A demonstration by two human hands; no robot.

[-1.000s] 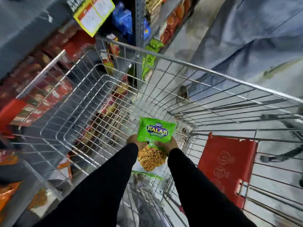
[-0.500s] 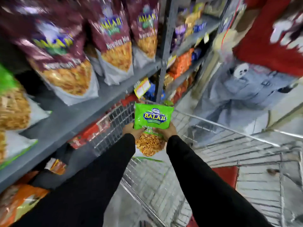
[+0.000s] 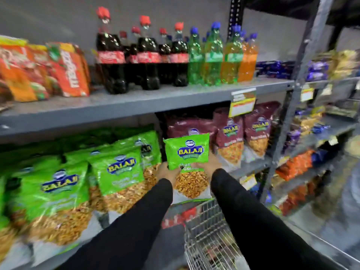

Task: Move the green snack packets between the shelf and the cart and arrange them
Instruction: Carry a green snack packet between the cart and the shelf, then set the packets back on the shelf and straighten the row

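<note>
I hold one green snack packet (image 3: 187,152) upright with both hands, in front of the gap between the green and maroon rows. My left hand (image 3: 167,172) grips its lower left edge and my right hand (image 3: 211,165) its lower right edge. Several more green snack packets (image 3: 116,168) stand in a row on the grey middle shelf (image 3: 81,244) to the left. The wire cart (image 3: 206,234) is below my arms, at the bottom centre.
Maroon snack packets (image 3: 229,137) stand to the right of the held packet. The upper shelf (image 3: 136,104) carries cola bottles (image 3: 113,59), green and orange soda bottles (image 3: 214,57) and orange packets (image 3: 66,69). A grey upright post (image 3: 286,121) separates a second rack on the right.
My view swung up from the cart to the shelves. Both hands lifted the green packet out of the cart and up toward the middle shelf, beside the green row.
</note>
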